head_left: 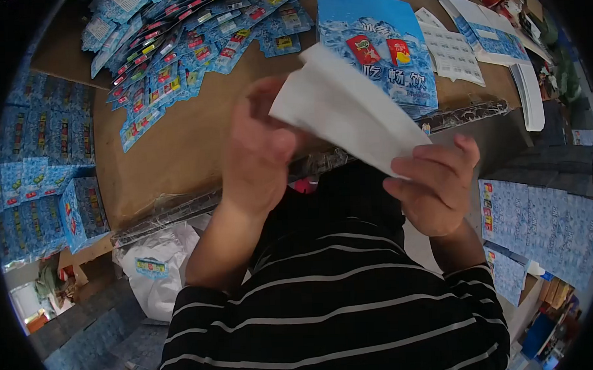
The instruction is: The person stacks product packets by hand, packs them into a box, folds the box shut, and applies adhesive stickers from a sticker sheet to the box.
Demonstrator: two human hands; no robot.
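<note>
A plain white carton (pixel 363 112), apparently folded from card, is tilted between my hands above the table's front edge. My right hand (pixel 438 182) grips its lower right end, with the fingers and thumb pinched on it. At its upper left end, my left hand (pixel 258 150) curls its fingers and thumb around the edge, slightly blurred. Beyond the carton lies a stack of flat blue printed boxes (pixel 376 36) with an ice pattern and red pictures. To the left of it, many blue printed packets (pixel 198 50) are spread in overlapping rows.
The brown table (pixel 167 171) has a tape-covered front edge (pixel 165 214). Sticker sheets (pixel 449 52) and white folded cards (pixel 527 95) lie at the right. Blue boxes (pixel 42 123) are stacked at the left, with more (pixel 543 220) at the right. A white bag (pixel 158 270) hangs below.
</note>
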